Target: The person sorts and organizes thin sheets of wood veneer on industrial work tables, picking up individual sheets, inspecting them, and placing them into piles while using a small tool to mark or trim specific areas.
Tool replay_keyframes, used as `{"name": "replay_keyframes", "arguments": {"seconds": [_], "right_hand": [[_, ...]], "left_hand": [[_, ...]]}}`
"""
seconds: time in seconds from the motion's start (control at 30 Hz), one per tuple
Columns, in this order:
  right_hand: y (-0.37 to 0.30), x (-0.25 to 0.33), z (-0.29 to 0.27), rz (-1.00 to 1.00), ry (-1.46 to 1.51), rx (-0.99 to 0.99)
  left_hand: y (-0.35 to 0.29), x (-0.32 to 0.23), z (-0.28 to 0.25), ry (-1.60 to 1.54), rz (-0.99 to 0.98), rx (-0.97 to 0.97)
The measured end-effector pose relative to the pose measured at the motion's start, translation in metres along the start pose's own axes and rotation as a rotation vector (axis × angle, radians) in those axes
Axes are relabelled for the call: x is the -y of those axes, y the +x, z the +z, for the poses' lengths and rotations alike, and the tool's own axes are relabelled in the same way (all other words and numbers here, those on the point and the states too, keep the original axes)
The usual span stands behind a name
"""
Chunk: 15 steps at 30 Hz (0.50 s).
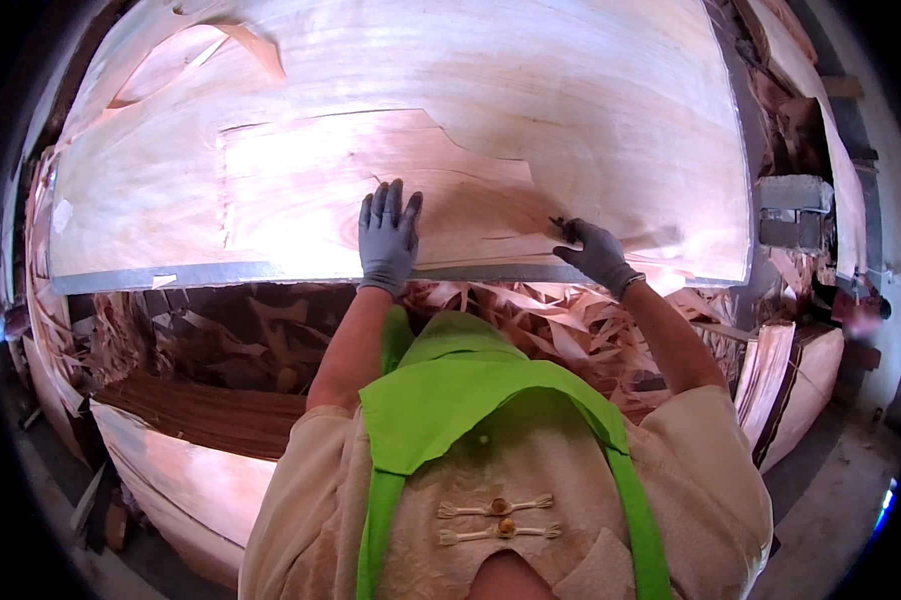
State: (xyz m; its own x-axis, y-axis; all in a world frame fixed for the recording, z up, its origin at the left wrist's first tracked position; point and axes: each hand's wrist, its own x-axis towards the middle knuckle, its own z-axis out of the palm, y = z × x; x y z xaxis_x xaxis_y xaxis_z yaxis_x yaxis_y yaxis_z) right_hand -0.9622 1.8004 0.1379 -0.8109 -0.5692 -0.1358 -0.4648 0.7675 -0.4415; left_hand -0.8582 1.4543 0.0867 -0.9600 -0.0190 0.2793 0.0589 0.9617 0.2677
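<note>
A smaller piece of wood veneer (300, 190) with a ragged, notched right edge lies on a large pale veneer sheet (610, 110) on the table. My left hand (387, 240), in a grey glove, rests flat on the smaller piece near the table's front edge, its fingers stretched out. To its right, my gloved right hand (596, 252) is closed around a small dark tool (558, 222) at the lower right edge of that piece. Most of this tool is hidden by the fingers, so its exact kind cannot be made out.
Torn veneer scraps (580, 330) are heaped below the table's front edge (300, 271). A veneer stack (200, 410) stands at the lower left, and upright sheets (767, 375) at the right. Grey blocks (795, 210) sit beside the table's right edge. A curled strip (255, 48) lies far left.
</note>
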Motion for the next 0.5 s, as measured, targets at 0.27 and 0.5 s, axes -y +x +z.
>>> {"name": "replay_keyframes", "arguments": {"seconds": [0.27,0.5], "right_hand": [[-0.071,0.06,0.027,-0.211,-0.105,0.108],[-0.075,0.069,0.067,-0.063,0.001,0.307]], "left_hand": [[-0.001,-0.001,0.0,-0.009,-0.001,-0.014],[0.001,-0.002,-0.003,-0.006,0.034,-0.023]]}}
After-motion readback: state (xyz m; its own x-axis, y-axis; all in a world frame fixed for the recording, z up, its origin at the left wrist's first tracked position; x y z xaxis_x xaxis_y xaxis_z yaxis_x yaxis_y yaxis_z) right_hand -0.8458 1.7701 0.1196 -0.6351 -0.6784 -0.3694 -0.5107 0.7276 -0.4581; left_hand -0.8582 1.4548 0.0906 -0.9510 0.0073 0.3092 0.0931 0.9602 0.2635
